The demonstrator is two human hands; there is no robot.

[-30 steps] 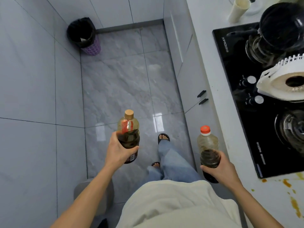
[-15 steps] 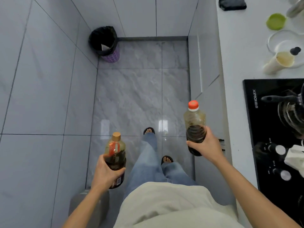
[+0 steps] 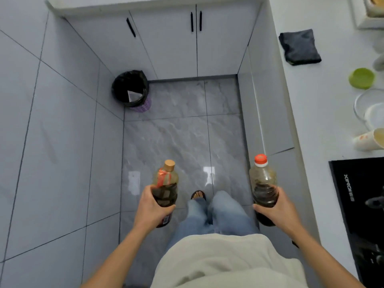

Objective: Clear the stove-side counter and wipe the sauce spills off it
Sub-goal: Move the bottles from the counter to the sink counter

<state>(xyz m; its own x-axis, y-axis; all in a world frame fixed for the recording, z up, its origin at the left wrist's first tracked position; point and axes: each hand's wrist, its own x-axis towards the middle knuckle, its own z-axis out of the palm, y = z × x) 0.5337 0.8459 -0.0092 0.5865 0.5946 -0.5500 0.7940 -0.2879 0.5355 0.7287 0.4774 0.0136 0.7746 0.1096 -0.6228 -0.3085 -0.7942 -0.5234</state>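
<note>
My left hand (image 3: 150, 208) grips a sauce bottle with a tan cap and red label (image 3: 165, 183), upright over the floor. In my right hand (image 3: 277, 208) is a second bottle with an orange-red cap (image 3: 263, 181), half full of dark liquid, held beside the cabinet front. The white counter (image 3: 324, 100) runs along the right. A dark grey folded cloth (image 3: 299, 47) lies on it further ahead. The black stove (image 3: 359, 204) shows at the right edge. No sauce spills are in view.
On the counter past the stove are a cream cup (image 3: 368, 139), a glass bowl (image 3: 369, 107) and a green lid (image 3: 362, 78). A black-lined bin (image 3: 131, 89) stands in the far floor corner. White cabinets (image 3: 176, 44) close off the aisle ahead.
The view has moved forward along the aisle: the stove slid back and right, the cloth and far cabinets came into sight. Both hands kept hold of their bottles.
</note>
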